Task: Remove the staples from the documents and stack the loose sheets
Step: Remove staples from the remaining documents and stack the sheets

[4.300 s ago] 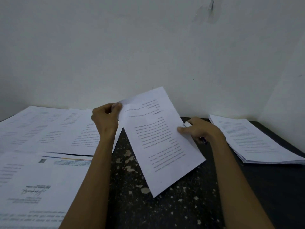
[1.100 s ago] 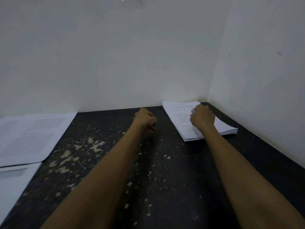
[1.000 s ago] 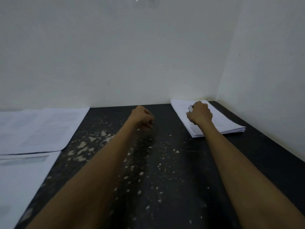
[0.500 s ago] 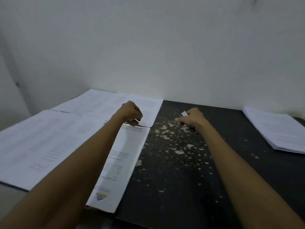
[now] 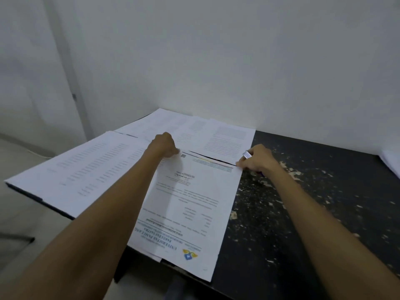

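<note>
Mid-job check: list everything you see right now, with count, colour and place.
table: one, black with pale flecks, under everything.
letterhead document: one, white, nearest, centre.
list sheets: count unclear, white, left, overhanging the table edge.
text sheets: several, white, overlapping, far side by the wall.
paper stack: one, white, far right, cut off.
metal tool: one, silvery, in the right hand.
wall: white, behind the table.
left hand: curled at letterhead document's far left corner; grip unclear.
right hand: holds metal tool, fingertips on that document's far right corner.
</note>
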